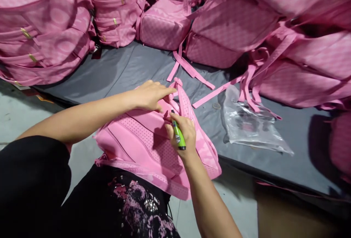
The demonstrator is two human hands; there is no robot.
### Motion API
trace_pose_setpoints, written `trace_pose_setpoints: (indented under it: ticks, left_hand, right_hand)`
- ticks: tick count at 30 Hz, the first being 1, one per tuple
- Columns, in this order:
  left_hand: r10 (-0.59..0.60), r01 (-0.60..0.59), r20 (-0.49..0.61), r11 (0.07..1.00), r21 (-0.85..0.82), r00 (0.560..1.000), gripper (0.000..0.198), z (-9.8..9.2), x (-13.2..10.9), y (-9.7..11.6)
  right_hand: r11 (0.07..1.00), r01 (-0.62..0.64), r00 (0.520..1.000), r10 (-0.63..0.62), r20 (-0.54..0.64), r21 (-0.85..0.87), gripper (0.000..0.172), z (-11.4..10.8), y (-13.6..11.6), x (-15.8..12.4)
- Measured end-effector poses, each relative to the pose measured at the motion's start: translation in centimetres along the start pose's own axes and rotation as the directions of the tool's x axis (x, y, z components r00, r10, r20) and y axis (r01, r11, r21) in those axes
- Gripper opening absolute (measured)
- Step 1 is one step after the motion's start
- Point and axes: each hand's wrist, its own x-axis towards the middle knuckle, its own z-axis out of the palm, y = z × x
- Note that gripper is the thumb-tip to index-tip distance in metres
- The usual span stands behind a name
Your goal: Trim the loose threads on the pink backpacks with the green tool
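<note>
A pink backpack [164, 150] lies with its dotted, padded back panel facing up, partly over the edge of the grey-covered surface [120, 73] and against my lap. On its upper end rests my left hand [152, 95], index finger stretched toward the top handle [175, 102] and thumb apart from it. My right hand [188, 130] is closed around a short green marker [178, 135] with black ends. The marker's upper end points at the backpack just below the handle. Whether it touches the fabric I cannot tell.
Several pink checked backpacks [164, 22] stand and lie along the back and right. Loose pink straps [192, 70] trail across the surface. To the right lies a clear plastic bag [252, 128], with a small round object [216, 106] beside it. A brown box [290, 212] is at lower right.
</note>
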Motion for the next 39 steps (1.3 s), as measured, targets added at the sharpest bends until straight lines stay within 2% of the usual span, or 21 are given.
trace_pose_setpoints:
  ticks: [3, 6, 9, 11, 13, 15, 17, 19, 21, 24, 26, 28, 34, 36, 39]
  left_hand:
    - [-0.030, 0.026, 0.030, 0.992, 0.126, 0.999, 0.105, 0.8, 0.9, -0.6]
    - [-0.012, 0.007, 0.024, 0.982, 0.188, 1.000, 0.101, 2.0, 1.0, -1.3]
    - [0.058, -0.049, -0.039, 0.977, 0.209, 0.998, 0.102, 2.9, 0.7, -1.7]
    - [0.084, -0.062, -0.085, 0.970, 0.233, 0.993, 0.113, 3.4, 0.6, -1.7]
    - [0.118, -0.087, -0.110, 0.962, 0.258, 0.987, 0.121, 3.8, 0.6, -1.4]
    - [0.153, -0.114, -0.122, 0.953, 0.281, 0.981, 0.119, 4.3, 0.7, -1.1]
    - [0.166, -0.120, -0.132, 0.946, 0.300, 0.977, 0.113, 4.6, 0.9, -0.8]
    - [0.148, -0.104, -0.128, 0.948, 0.300, 0.981, 0.106, 4.8, 1.1, -0.6]
    - [0.116, -0.081, -0.107, 0.954, 0.288, 0.988, 0.094, 4.7, 1.3, -0.4]
    - [0.084, -0.057, -0.082, 0.957, 0.285, 0.993, 0.074, 4.4, 1.5, -0.3]
    - [0.076, -0.053, -0.072, 0.957, 0.284, 0.994, 0.070, 4.3, 1.6, -0.3]
    - [0.067, -0.048, -0.061, 0.960, 0.274, 0.996, 0.071, 4.4, 1.9, -0.3]
    - [0.012, 0.003, -0.056, 0.964, 0.266, 0.998, 0.077, 4.6, 2.6, -0.2]
    - [0.006, 0.004, -0.037, 0.965, 0.263, 0.999, 0.078, 4.6, 2.8, -0.2]
    - [0.000, 0.003, -0.014, 0.969, 0.248, 1.000, 0.077, 4.4, 3.0, -0.3]
  right_hand:
    - [0.995, -0.022, 0.999, 0.019, 0.035, 0.101, 0.022, 0.5, -1.0, 0.3]
    - [0.988, 0.015, 0.996, -0.028, 0.088, 0.153, 0.020, 0.8, -1.5, 0.5]
    - [0.985, 0.014, 0.993, -0.034, 0.116, 0.173, 0.025, 0.9, -0.6, 0.6]
    - [0.975, -0.030, 0.992, 0.001, 0.127, 0.221, 0.032, 1.0, 0.2, 0.4]
    - [0.951, -0.134, 0.989, 0.109, 0.102, 0.279, 0.040, 1.3, 0.9, 0.0]
    - [0.923, -0.239, 0.971, 0.230, 0.064, 0.301, 0.045, 1.7, 1.2, -0.5]
    - [0.926, -0.259, 0.966, 0.256, 0.050, 0.275, 0.040, 1.7, 1.3, -0.5]
    - [0.957, -0.186, 0.982, 0.173, 0.080, 0.220, 0.030, 1.2, 1.5, 0.0]
    - [0.977, -0.114, 0.982, 0.084, 0.167, 0.179, 0.026, -0.1, 1.8, 0.9]
    - [0.977, -0.133, 0.920, 0.059, 0.387, 0.167, 0.029, -2.7, 2.4, 2.6]
    - [0.961, -0.210, 0.859, 0.093, 0.503, 0.181, 0.030, -4.1, 2.6, 3.7]
    - [0.940, -0.280, 0.816, 0.127, 0.563, 0.194, 0.027, -4.7, 2.8, 4.7]
    - [0.893, -0.381, 0.725, 0.129, 0.676, 0.239, 0.019, -3.1, 3.4, 7.7]
    - [0.910, -0.354, 0.697, 0.105, 0.709, 0.213, 0.017, -2.7, 3.5, 8.4]
    - [0.962, -0.249, 0.650, 0.082, 0.756, 0.109, 0.017, -2.7, 3.3, 8.7]
